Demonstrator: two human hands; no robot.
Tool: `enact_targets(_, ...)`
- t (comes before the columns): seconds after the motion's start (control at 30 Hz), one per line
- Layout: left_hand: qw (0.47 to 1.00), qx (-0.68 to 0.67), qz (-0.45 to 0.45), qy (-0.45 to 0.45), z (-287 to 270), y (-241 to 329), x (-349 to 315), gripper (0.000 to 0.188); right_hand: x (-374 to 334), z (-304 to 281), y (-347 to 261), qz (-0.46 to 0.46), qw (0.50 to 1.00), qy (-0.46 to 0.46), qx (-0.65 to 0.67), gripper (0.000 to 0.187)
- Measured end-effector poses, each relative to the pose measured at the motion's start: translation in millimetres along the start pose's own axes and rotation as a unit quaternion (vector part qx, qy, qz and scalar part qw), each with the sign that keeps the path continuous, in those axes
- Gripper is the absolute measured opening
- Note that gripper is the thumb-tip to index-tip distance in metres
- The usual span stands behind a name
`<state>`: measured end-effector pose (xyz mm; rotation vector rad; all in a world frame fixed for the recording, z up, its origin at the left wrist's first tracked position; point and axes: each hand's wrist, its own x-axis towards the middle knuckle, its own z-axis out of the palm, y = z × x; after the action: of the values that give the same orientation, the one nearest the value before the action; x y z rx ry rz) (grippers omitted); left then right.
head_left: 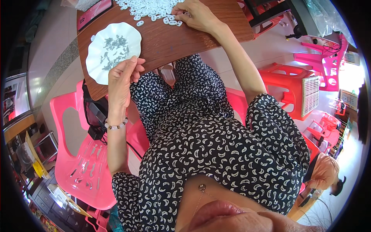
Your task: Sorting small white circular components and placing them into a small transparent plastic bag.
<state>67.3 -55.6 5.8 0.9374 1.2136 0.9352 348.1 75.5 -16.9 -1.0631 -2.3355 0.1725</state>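
A white plate with a wavy rim [93, 70] lies at the left of the brown wooden table, with many small dark grey pieces [116, 48] scattered on it. My left hand [124, 75] is over the plate's near right edge, thumb and fingers bent together in a pinch. Whatever lies between those fingertips is too small to make out. Across the table, a heap of small white oval pieces with two holes [148, 7] spreads along the far side. At its right edge my right hand [198, 17] reaches down, fingers curled among the pieces; their tips are partly hidden.
A pink flat box [94, 14] lies at the table's far left. One pink chair [83, 170] with small metal tools stands to my left. Red stools [288, 91] and pink chairs are on the right, where another person [324, 172] bends over.
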Motion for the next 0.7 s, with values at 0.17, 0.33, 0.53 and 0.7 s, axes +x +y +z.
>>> enact_targets(0.17, 1.0, -0.008, 0.005, -0.003, 0.5, -0.2, -0.4, 0.029, -1.4, -9.6, -11.7, 0.014, 0.998, 0.005, 0.06, 0.01)
enact_targets(0.33, 1.0, -0.003, 0.005, -0.017, -0.7, 2.3, -3.8, 0.027, -10.1, 1.7, -13.1, 0.029, 0.999, -0.019, -0.004, 0.021)
enact_targets(0.53, 0.999, 0.007, 0.042, 0.005, -3.4, 11.1, -1.5, 0.024, -13.8, 11.0, -20.1, 0.069, 0.997, -0.019, 0.014, 0.017)
enact_targets(0.7, 0.936, 0.291, 0.154, 0.125, -23.6, 14.5, 18.8, 0.027, -11.2, 12.8, -25.7, 0.038, 0.999, 0.012, 0.022, 0.015)
